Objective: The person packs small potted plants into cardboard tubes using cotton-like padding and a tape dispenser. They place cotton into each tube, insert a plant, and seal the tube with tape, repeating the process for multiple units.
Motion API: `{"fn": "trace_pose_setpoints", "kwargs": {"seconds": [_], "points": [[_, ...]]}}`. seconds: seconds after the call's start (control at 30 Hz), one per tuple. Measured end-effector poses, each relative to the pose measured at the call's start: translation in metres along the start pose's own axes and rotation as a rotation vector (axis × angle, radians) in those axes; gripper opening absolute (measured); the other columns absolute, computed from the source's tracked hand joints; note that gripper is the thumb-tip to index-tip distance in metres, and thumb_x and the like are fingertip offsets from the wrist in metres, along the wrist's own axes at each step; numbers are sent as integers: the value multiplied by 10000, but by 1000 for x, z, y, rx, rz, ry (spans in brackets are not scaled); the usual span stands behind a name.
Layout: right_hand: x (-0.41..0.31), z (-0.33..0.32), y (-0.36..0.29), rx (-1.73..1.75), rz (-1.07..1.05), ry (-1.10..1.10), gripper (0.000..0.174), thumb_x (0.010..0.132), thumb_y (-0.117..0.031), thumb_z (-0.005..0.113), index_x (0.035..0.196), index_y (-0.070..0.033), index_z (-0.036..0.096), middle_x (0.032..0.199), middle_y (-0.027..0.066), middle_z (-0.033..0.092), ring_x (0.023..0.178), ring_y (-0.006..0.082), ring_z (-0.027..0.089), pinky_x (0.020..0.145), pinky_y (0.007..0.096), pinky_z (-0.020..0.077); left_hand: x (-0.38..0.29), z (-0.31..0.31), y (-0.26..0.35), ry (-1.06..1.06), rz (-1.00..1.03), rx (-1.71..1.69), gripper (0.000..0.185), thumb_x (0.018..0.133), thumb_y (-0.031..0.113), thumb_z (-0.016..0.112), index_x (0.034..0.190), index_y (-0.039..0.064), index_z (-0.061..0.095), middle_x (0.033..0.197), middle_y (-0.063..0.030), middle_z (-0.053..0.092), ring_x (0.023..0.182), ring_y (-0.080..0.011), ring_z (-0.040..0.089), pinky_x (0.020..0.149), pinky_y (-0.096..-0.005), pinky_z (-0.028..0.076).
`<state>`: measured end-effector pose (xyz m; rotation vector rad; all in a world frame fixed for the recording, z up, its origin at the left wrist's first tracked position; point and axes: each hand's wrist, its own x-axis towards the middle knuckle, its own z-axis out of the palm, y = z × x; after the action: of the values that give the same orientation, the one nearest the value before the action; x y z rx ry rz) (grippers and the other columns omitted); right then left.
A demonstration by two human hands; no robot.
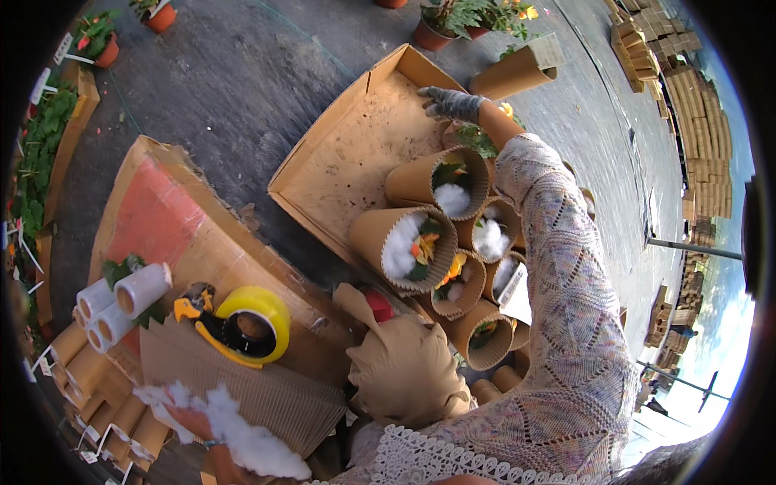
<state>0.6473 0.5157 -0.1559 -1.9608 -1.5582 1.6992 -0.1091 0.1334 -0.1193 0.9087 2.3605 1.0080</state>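
Observation:
My left hand (pixel 189 421), bare with a band at the wrist, is partly covered by a wad of white fibre stuffing (pixel 251 433) that it holds over a stack of corrugated cardboard sheets (pixel 236 388). My right hand (pixel 451 104), in a grey glove, reaches over the far end of a shallow cardboard tray (pixel 345 145). Its fingers are spread and nothing shows in them. Just below that hand sits a leafy flowering plant (pixel 479 140), partly hidden by my arm. Several corrugated cardboard sleeves (pixel 370 236) stand close together in the tray, with flowers and white stuffing (pixel 451 199) inside.
A yellow tape roll (pixel 282 321) on a dispenser (pixel 209 321) lies on the sheets. Plastic film rolls (pixel 142 290) sit at left on a cardboard-covered surface (pixel 212 242). A lone sleeve (pixel 509 76) and potted plants (pixel 431 36) are beyond the tray. Brown fabric (pixel 406 370) bulges before me.

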Motion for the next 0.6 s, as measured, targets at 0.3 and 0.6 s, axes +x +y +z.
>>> {"fn": "trace_pose_setpoints", "kwargs": {"seconds": [0.3,0.6], "points": [[-2,44,37,-1658,382,-135,630,780,-352,643,1339,-156,430,1274,129,526,1132,321,537,853,443,471,13,33,-8,-30,-67,102,604,881,195,451,1410,-17,248,1386,-175,386,1248,-327,393,1051,-404,289],[16,31,79,-1301,305,293,347,842,-281,565,1171,-173,572,1103,123,581,1053,305,564,815,395,488,13,20,-10,-33,-54,110,617,872,184,451,1413,-21,238,1428,-154,343,1288,-321,349,1063,-410,273]]}}
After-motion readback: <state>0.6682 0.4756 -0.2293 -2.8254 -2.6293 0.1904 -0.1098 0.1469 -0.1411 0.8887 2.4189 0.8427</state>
